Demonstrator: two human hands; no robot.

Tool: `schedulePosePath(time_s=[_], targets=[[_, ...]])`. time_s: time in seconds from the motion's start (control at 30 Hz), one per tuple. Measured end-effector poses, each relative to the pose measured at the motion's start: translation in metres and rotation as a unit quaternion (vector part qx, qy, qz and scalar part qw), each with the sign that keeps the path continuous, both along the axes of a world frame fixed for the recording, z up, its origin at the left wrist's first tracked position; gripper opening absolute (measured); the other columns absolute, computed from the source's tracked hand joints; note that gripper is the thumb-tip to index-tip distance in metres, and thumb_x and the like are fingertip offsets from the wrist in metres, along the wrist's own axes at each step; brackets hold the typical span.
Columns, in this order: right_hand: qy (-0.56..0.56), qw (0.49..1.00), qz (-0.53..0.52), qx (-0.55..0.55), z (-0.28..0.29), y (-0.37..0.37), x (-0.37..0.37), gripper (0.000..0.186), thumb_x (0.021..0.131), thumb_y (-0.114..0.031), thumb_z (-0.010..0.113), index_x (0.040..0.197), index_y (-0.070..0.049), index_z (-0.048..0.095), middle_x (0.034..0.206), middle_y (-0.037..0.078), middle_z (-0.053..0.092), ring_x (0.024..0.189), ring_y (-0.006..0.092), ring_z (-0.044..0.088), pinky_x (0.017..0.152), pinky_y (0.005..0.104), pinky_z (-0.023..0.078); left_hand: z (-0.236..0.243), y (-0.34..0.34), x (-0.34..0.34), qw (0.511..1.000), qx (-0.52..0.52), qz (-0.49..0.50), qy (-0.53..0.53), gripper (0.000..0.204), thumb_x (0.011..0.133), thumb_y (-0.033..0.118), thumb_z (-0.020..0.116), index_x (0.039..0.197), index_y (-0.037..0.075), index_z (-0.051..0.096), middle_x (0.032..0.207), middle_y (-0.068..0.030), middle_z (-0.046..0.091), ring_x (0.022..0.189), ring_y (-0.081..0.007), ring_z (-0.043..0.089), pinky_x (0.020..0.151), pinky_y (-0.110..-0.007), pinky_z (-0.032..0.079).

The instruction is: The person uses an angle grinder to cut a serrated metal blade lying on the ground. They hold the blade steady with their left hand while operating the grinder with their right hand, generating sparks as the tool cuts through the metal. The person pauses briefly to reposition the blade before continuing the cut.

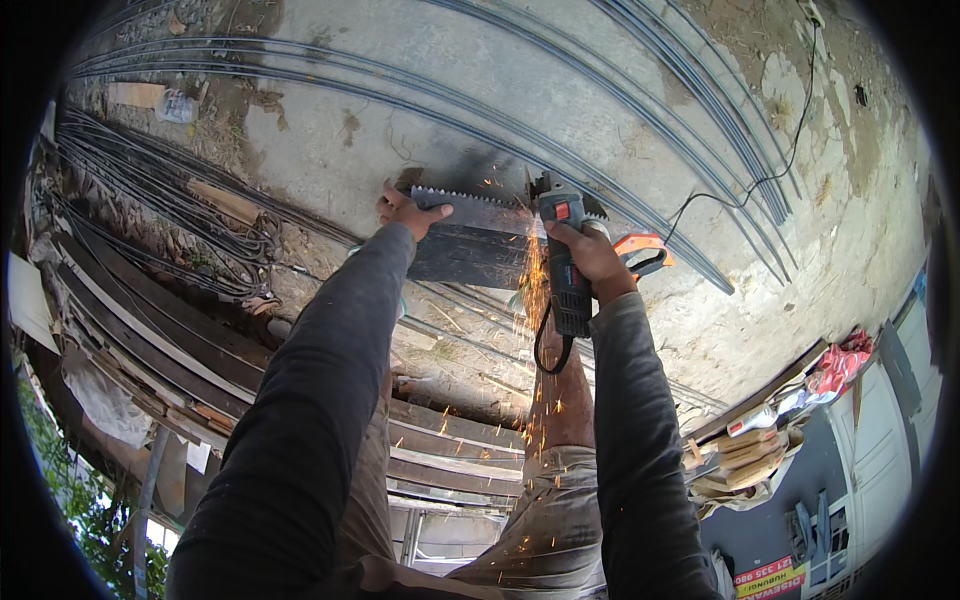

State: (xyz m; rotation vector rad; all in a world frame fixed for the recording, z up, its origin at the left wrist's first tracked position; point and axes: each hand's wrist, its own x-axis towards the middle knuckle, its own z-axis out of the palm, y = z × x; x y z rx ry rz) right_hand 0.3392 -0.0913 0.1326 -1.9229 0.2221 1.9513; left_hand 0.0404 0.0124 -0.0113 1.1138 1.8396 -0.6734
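Grinder (570,292) in right hand (600,264), sparking, seemingly against handsaw (475,212).

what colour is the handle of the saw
The saw handle is orange and black, seen best in the head view, just right of the right hand.

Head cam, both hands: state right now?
Left hand: closed on the far-left end of the toothed saw blade, thumb over its edge.
Right hand: closed around the body of the angle grinder.
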Motion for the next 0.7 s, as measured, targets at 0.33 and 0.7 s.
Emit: schedulePosePath(time_s=[0.33, 0.7], targets=[[0.006, 0.999, -0.034, 0.003, 0.007, 0.009, -0.004, 0.043, 0.089, -0.034, 0.074, 0.11, 0.002, 0.064, 0.086, 0.009, 0.068, 0.066, 0.0184, 0.067, 0.057, 0.0329, 0.054, -0.005, -0.003, -0.005, 1.0, 0.002, 0.0, -0.003, 0.148, 0.061, 0.056, 0.094, 0.157, 0.013, -0.01, 0.153, -0.0301, 0.015, 0.138, -0.0515, 0.031, 0.112, -0.055, 0.038], [-0.325, 0.723, 0.608, 0.049, 0.037, 0.079, 0.01, 0.048, 0.084, -0.027, 0.069, 0.117, 0.003, 0.051, 0.107, 0.026, 0.071, 0.107, 0.0408, 0.069, 0.093, 0.0481, 0.053, 0.013, 0.003, 0.004, 1.0, 0.002, 0.004, -0.021, 0.141, 0.064, 0.059, 0.092, 0.155, 0.013, -0.005, 0.152, -0.0338, 0.016, 0.138, -0.0531, 0.033, 0.112, -0.055, 0.037]])
